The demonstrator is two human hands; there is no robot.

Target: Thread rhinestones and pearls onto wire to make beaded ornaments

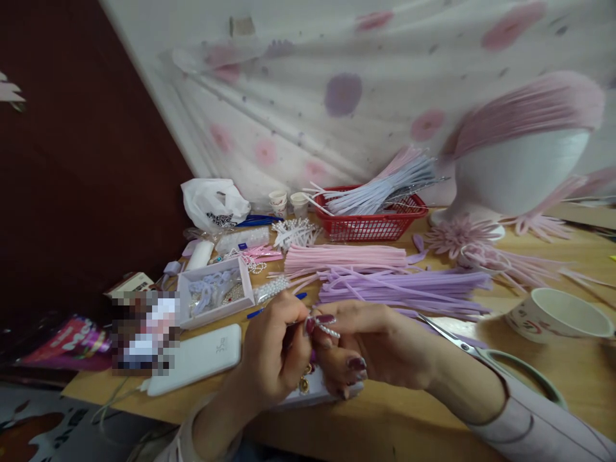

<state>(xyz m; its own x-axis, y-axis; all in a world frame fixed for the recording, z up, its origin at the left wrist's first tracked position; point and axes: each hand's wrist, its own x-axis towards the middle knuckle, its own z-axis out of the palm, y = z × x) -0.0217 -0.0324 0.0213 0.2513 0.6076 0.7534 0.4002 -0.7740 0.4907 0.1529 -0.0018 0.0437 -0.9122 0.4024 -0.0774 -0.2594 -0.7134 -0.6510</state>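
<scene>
Both hands meet at the front middle of the table. My left hand (279,350) has thumb and forefinger pinched together against the fingertips of my right hand. A short string of small white pearl beads (328,330) runs along the fingers of my right hand (370,343), which is closed on it. What my left fingertips pinch is too small to name. Gold charms (304,384) show just below the fingers. Under the hands lies a pale flat box (308,399), mostly covered by them.
A power bank (197,360) and an open white box (215,292) are at left. Purple stems (409,292), pink stems (346,258) and a red basket (370,226) lie behind. Scissors (466,346), a paper bowl (561,314) and a white mannequin head (520,167) stand right.
</scene>
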